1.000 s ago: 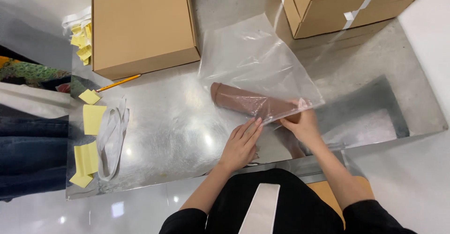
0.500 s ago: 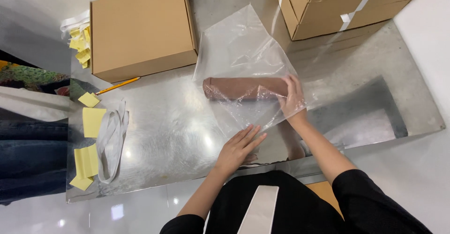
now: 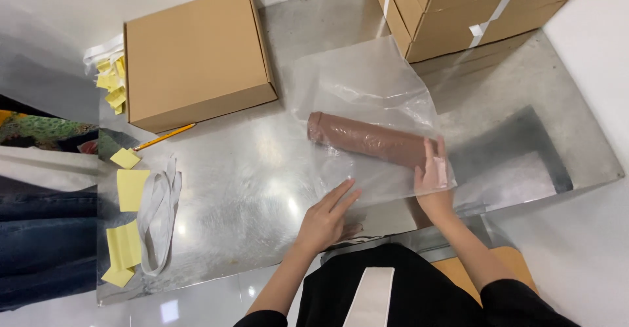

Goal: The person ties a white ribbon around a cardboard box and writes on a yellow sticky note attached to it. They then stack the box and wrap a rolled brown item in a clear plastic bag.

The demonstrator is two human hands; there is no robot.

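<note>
Flat brown cardboard box upper left of frame; taped stacked cartons upper right; yellow paper slips and white strap at left edge on metal table. Left hand flat, fingers spread, pressing lower edge of clear plastic bag. Right hand inside bag mouth, fingers curled round end of brown roll lying centre frame, within bag
</note>
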